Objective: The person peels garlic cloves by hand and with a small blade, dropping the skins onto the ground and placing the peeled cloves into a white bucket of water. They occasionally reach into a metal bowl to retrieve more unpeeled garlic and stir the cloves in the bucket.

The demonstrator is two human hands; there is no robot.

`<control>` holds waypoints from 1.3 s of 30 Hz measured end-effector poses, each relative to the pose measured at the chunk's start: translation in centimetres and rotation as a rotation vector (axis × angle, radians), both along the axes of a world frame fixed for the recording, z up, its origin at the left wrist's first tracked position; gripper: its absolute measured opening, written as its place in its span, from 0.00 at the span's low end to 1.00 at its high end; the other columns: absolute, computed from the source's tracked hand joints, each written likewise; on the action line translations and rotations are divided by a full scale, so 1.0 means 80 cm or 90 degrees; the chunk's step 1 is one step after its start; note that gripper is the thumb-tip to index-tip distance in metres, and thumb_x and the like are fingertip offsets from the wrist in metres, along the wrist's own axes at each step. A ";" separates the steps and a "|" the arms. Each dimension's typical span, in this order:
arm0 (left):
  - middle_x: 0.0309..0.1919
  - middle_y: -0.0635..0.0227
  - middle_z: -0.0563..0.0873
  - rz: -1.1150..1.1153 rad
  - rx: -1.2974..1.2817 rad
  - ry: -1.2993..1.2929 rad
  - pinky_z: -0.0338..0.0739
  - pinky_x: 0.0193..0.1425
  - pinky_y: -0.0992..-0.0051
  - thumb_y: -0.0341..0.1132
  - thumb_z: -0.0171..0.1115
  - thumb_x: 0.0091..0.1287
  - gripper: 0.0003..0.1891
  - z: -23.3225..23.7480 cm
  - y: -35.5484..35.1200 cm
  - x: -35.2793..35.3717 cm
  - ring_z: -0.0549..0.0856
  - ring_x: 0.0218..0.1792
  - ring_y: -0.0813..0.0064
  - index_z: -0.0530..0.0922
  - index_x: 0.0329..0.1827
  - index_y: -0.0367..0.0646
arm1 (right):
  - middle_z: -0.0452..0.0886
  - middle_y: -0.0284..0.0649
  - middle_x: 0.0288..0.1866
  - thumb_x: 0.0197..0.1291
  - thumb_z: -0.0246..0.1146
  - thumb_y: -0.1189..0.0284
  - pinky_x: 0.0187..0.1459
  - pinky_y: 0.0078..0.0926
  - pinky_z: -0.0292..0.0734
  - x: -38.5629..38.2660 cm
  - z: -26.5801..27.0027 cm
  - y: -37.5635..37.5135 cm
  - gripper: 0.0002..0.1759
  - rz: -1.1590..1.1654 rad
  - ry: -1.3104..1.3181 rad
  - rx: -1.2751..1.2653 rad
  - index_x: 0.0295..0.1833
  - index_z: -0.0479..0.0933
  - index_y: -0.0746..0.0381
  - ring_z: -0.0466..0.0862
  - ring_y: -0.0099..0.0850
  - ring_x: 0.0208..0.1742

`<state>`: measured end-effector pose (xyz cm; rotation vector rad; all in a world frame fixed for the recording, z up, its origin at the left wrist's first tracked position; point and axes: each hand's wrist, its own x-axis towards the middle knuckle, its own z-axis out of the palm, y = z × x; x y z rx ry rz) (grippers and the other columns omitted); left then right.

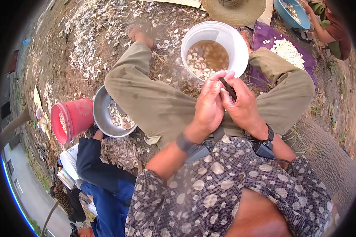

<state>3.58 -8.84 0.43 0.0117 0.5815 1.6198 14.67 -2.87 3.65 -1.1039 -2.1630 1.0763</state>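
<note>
My left hand (209, 108) and my right hand (243, 104) meet in front of my lap, just below the near rim of a white bucket (238, 51). My right hand is closed around a small dark-handled knife (228, 89); its blade is hidden by the fingers. The fingers of my left hand are pinched together at the tips, and what is between them is too small to make out. Inside the bucket are garlic cloves (199, 68) in brownish water.
Peeled garlic (287, 52) lies on a purple cloth (261, 39). At left are a metal basin (101, 104) with cloves and a red bucket (81, 114). A straw hat (235, 12) is at the top. People sit lower left and upper right, there beside a blue basin (283, 14).
</note>
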 end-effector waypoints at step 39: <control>0.27 0.74 0.82 -0.052 -0.175 0.570 0.69 0.21 0.83 0.29 0.62 0.75 0.05 0.007 0.000 0.005 0.75 0.20 0.89 0.75 0.40 0.41 | 0.73 0.25 0.34 0.74 0.63 0.70 0.20 0.10 0.54 0.030 -0.036 0.008 0.09 -0.071 0.603 -0.847 0.54 0.73 0.59 0.59 0.09 0.20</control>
